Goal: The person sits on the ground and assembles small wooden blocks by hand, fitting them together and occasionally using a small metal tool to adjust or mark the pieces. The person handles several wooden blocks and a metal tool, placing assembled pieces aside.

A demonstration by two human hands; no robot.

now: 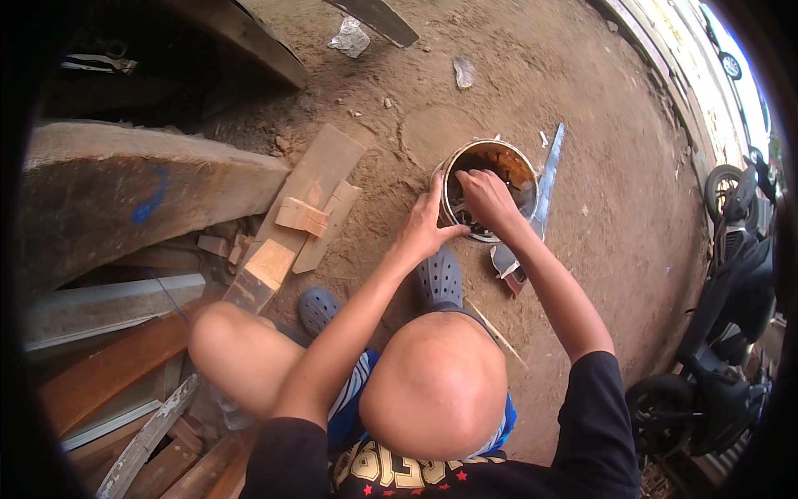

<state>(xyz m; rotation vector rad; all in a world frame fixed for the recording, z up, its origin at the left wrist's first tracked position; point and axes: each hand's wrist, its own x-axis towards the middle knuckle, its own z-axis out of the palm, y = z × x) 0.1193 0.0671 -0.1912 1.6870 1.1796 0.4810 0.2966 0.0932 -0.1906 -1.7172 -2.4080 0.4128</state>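
Squatting low on the brown dirt ground (pixel 582 208), knees bent up, both bare arms stretched out in front.

Big things first: a thick, heavy wood beam (pixel 141 195) with a blue mark, lying on the left. A dark motorbike (pixel 731 333) parked on the far right. More long planks (pixel 116 366) stacked at the lower left. A few flat wood boards (pixel 312 195) lying on the dirt between the beam and the tin, with a small wood block on top.

Then the arms. Left arm reaching forward, a little bent, with the left hand (pixel 426 229) pressed against the near left side of the round metal tin (pixel 490 187). Fingers of that hand curled around the rim, thumb sticking out along the bottom edge, gripping the tin.

Right arm coming in from the right side, straight and long. Right hand (pixel 486 195) dipped down into the tin from above, fingers bunched close and pointing in. Cannot tell if anything is pinched between them.

The tin standing upright on the dirt, right in front of the feet. Shiny silver on the outside, rusty brown and dark on the inside. Some dark stuff at the bottom, too dim to tell what.

Two grey rubber clogs (pixel 439 279) on the feet, just below the tin.

A thin silver strip (pixel 550 179) lying just right of the tin.

Small bits of crumpled plastic (pixel 350 37) farther up on the dirt.
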